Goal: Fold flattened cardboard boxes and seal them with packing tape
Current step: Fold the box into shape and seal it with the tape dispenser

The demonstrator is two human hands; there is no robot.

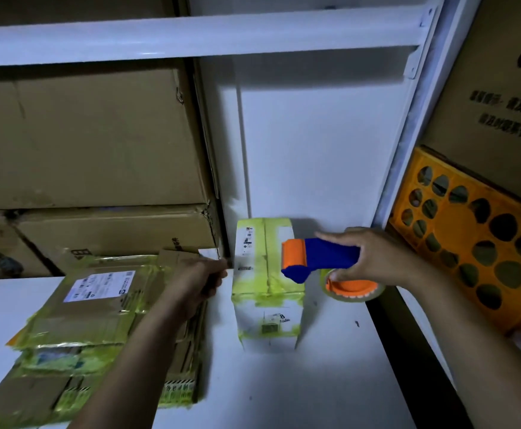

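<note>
White tabletop point(330, 382) under a shelf, big brown cartons point(82, 134) stacked at the back left and an orange crate point(469, 236) leaning on the right. Small taped-up box point(265, 274) stands upright in the middle, with a pile of flattened boxes point(82, 320) just left of it. Hands: right hand point(376, 258) is wrapped round the blue and orange tape dispenser point(321, 257) at the box's top right edge, left hand point(197, 283) is curled at the box's left side, can't tell if it's holding anything.
</note>
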